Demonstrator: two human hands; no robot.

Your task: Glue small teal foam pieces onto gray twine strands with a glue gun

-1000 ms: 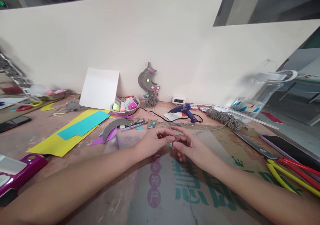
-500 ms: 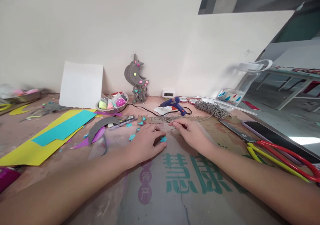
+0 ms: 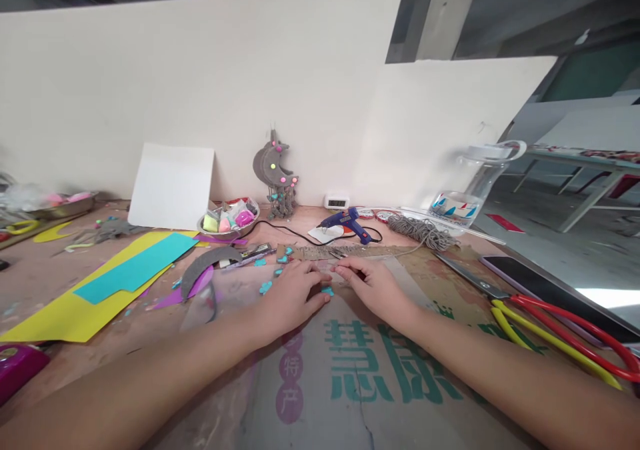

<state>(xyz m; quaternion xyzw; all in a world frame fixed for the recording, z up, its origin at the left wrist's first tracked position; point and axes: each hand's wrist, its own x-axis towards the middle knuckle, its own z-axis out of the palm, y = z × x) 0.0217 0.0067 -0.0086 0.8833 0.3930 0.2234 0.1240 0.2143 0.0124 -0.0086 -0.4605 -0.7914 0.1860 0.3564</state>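
- The left hand (image 3: 293, 297) lies palm down on the cardboard (image 3: 350, 397), fingers loosely bent. Its fingertips are just beside a small teal piece (image 3: 327, 292); whether they grip it I cannot tell.
- The right hand (image 3: 370, 287) also rests on the cardboard, at 3 o'clock of the left hand. Its fingers are drawn together, tips pointing to 9 o'clock and almost meeting the left fingertips. I cannot tell if anything is pinched.
- The teal piece lies flat on the cardboard between the two hands, at the lower edge of their fingertips.
- More teal bits (image 3: 265, 287) lie at 10 o'clock of the left hand.
- A brown strip (image 3: 320, 252) runs across at 12 o'clock of the hands, near the fingertips.
- Beyond it, at 12 o'clock, a blue glue gun (image 3: 347, 221) lies on the desk (image 3: 40, 270); twine (image 3: 423, 232) is at 1 o'clock.
- At 9 o'clock, a grey crescent (image 3: 205, 263), then a teal sheet (image 3: 135, 270) on a yellow sheet (image 3: 60, 310).
- At 3 o'clock, scissors (image 3: 565, 330) with red and yellow handles.
- At 11 o'clock, a bowl (image 3: 203, 223) of coloured packets and a moon ornament (image 3: 275, 167) by the wall.
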